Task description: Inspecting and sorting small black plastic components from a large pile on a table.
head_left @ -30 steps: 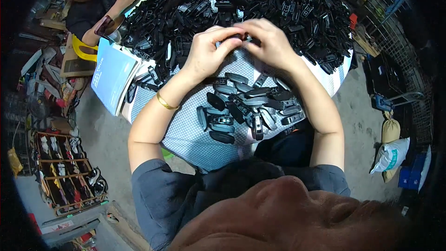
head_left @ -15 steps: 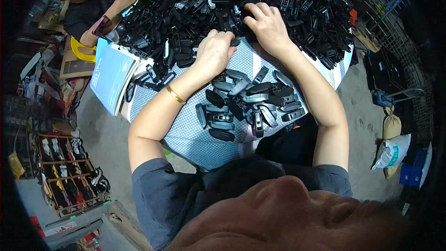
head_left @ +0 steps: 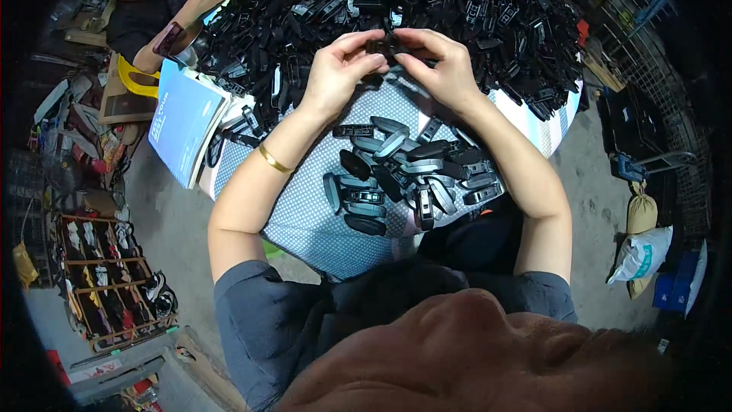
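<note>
My left hand [head_left: 335,72] and my right hand [head_left: 446,69] meet at the near edge of a big heap of black plastic parts [head_left: 457,0]. Between their fingertips is a small black plastic part [head_left: 389,46], gripped from both sides; its exact shape is mostly hidden by the fingers. Below the hands, between my forearms, lies a smaller pile of oblong black and grey plastic parts [head_left: 404,160], some showing glossy curved backs and others a slotted face.
A patterned cloth [head_left: 313,236] covers the table. Left of my forearm lies a blue-covered book [head_left: 183,126], near a yellow curved handle [head_left: 133,80]. Across at the far left a co-worker [head_left: 152,19] handles something at the heap. A wire rack stands right.
My hands have come together: the right moved down and in from the heap, the left lifted slightly. A small black part is now between them. Another part now lies atop the smaller pile's far-left edge.
</note>
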`<state>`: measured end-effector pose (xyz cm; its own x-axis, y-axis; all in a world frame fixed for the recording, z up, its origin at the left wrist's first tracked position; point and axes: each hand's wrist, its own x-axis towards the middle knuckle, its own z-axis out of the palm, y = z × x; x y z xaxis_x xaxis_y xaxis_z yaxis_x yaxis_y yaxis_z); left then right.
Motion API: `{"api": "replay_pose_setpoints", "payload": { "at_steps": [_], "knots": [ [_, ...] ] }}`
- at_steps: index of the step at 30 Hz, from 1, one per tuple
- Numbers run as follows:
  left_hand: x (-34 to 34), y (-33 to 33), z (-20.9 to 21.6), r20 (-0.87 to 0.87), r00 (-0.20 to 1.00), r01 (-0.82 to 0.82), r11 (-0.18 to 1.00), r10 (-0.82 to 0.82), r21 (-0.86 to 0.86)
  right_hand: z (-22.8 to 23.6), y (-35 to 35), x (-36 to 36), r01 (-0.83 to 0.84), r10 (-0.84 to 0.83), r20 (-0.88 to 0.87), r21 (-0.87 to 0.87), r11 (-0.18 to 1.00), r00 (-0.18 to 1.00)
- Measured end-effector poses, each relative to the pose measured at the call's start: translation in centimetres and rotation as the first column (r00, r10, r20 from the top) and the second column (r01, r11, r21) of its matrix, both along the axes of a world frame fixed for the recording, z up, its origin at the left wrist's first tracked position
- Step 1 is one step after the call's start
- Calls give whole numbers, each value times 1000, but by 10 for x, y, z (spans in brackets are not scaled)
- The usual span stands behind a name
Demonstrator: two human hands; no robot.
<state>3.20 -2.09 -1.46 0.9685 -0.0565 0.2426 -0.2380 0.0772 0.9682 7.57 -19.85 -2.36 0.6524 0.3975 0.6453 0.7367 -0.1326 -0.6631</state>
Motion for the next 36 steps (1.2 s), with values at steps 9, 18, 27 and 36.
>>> {"api": "replay_pose_setpoints", "payload": {
  "at_steps": [9, 18, 27, 36],
  "knots": [
    [-6, 5, 12, 425, 904, -287, 798, 43, 530, 4, 0, -4, -6, 3, 270, 8, 1000, 963],
    [-8, 0, 7, -54, 997, -47, 984, 57, 173, 1, 1, -5, 19, -9, 368, -22, 1000, 930],
    [-6, -1, 5, 229, 973, -87, 960, 25, 265, -2, 0, -3, -93, 75, -131, -137, 986, 989],
    [-10, 0, 8, 187, 982, -41, 940, -25, 339, -5, 3, -15, 25, -40, -55, -255, 967, 998]
  ]
}}
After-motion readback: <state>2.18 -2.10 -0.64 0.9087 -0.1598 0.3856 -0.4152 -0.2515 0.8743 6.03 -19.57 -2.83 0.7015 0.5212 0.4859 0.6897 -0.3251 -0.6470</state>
